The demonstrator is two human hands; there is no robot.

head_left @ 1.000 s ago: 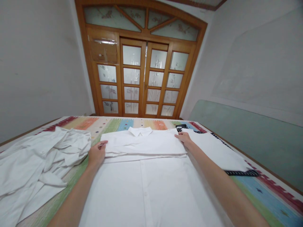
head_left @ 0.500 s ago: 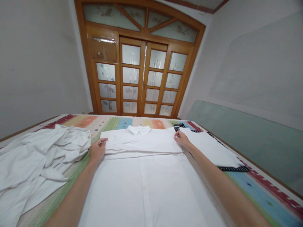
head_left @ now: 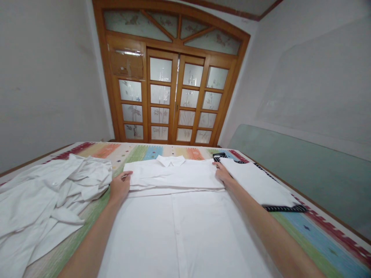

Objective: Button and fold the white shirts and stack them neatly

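A white button shirt (head_left: 153, 227) lies front up before me, its collar (head_left: 171, 160) at the far end and its button strip running down the middle. Its sleeves are folded across the chest in a flat band. At the band's left end, my left hand (head_left: 120, 186) pinches the edge with curled fingers. My right hand (head_left: 222, 173) is closed at the opposite edge, thumb and forefinger on the cloth. Some fingertips of both hands are hidden.
A crumpled white shirt (head_left: 43, 200) lies on the left. Folded white garments with black patterned cloth (head_left: 261, 181) lie on the right. Beneath is a colourful striped cover (head_left: 315, 235). A pale green headboard-like panel (head_left: 290, 158) borders the right side; wooden doors (head_left: 162, 96) stand beyond.
My right hand has shifted slightly at the shirt's edge, and its fingers look more tucked in. My left hand stays at the left edge. The view has tilted up a little.
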